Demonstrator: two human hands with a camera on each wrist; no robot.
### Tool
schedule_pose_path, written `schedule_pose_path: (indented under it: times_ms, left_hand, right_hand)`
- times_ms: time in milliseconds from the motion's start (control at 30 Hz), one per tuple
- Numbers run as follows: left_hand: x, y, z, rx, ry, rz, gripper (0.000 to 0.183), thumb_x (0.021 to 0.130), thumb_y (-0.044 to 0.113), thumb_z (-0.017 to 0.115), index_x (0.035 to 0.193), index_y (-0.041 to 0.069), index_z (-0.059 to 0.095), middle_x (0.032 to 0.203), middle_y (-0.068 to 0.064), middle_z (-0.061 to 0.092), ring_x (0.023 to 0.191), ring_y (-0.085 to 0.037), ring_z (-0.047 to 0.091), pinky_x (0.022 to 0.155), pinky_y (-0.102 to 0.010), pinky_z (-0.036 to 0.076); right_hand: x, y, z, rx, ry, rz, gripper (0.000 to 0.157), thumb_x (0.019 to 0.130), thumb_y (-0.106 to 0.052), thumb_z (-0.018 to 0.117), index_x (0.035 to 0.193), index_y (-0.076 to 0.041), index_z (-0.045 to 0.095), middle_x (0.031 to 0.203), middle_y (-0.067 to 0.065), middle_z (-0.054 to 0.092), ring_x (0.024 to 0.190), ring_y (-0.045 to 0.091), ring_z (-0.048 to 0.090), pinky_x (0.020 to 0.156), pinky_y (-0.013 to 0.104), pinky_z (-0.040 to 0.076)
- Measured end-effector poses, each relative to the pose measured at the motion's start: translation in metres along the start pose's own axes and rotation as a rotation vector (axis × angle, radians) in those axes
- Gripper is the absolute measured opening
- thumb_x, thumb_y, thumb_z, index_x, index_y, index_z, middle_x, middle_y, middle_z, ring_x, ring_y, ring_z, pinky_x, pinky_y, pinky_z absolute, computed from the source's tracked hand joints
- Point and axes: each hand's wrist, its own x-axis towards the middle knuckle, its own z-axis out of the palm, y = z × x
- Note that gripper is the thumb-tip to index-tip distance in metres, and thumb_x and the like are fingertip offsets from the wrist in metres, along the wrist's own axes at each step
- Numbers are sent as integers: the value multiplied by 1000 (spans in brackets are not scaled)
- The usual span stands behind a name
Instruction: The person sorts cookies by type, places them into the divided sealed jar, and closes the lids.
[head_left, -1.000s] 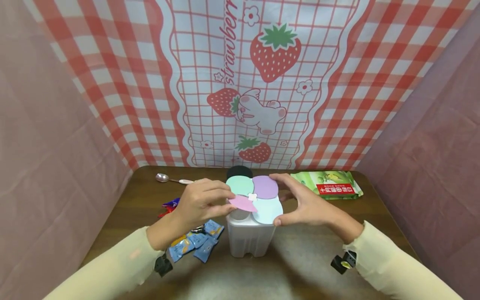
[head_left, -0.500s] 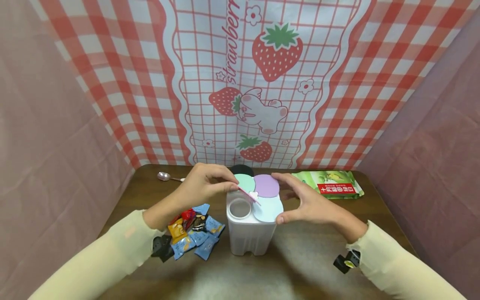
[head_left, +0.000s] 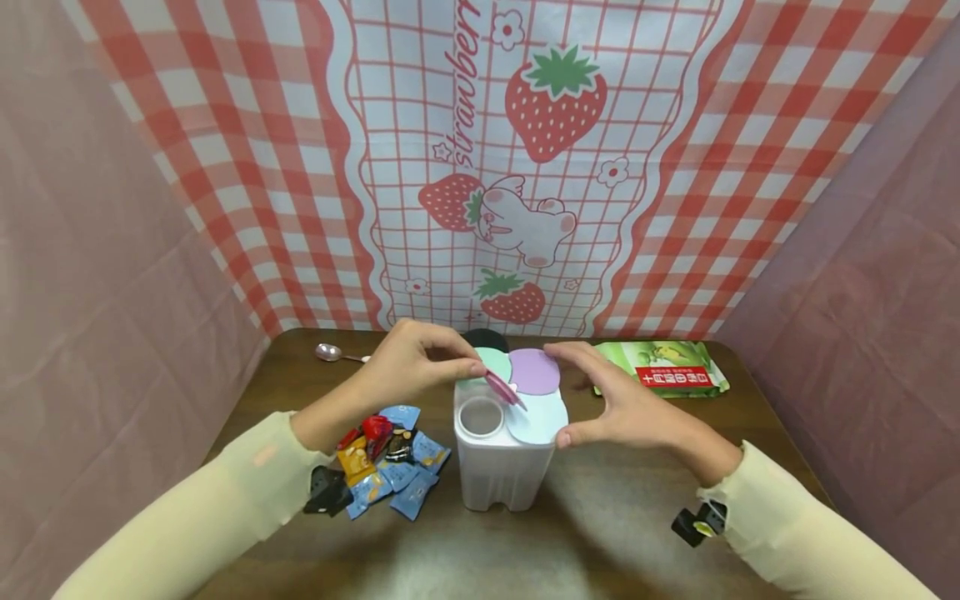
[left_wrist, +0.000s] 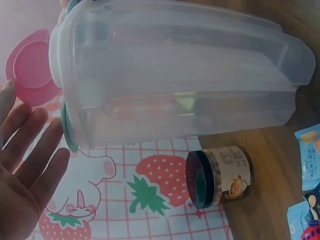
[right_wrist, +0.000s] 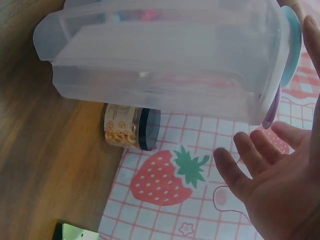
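A tall translucent storage container (head_left: pixel 498 475) stands upright on the table. Its white top carries mint (head_left: pixel 491 363), purple (head_left: pixel 534 372) and pale blue (head_left: pixel 538 419) round lids. My left hand (head_left: pixel 408 362) pinches the edge of the raised pink lid (head_left: pixel 504 389), which tilts up over an uncovered round opening (head_left: pixel 481 416). In the left wrist view, the pink lid's underside ring (left_wrist: pixel 35 64) shows. My right hand (head_left: pixel 626 408) spans the container's right side, thumb by the pale blue lid and forefinger by the purple one. In the right wrist view its other fingers (right_wrist: pixel 245 160) stand apart from the wall.
Left of the container lies a pile of wrapped snacks (head_left: pixel 397 458). A spoon (head_left: pixel 327 352) is at the back left, partly hidden. Behind the container stands a black-lidded jar (left_wrist: pixel 222 175) of snacks. A green packet (head_left: pixel 663 369) lies at the back right. Fabric walls (head_left: pixel 525 167) surround the table.
My left hand has moved up and back, swinging the pink lid from nearly flat to steeply raised and uncovering the opening. The right hand stays at the container's side.
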Motion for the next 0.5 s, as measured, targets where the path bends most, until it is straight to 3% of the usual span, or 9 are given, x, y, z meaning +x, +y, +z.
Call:
schedule_pose_path:
  times_ms: [200,500]
  left_hand:
    - [-1,1,1,11,8,-26,8,89,27,82,91,20,82,86,8,77,71,-12,69,64,-27,57]
    - [-1,3,1,15,10,-32,9,89,28,81,92,20,83,87,8,78,71,-10,69,64,-27,57]
  right_hand:
    - [0,-9,-7,-73,72,-55,73,83,-34,87,146,-23,52,142,-5,52,120,16,51,91,35,51]
    - [1,-29,-8,-53,196,-175,47,83,-22,88,126,-16,70,115,-4,72,89,18,64,76,33,57]
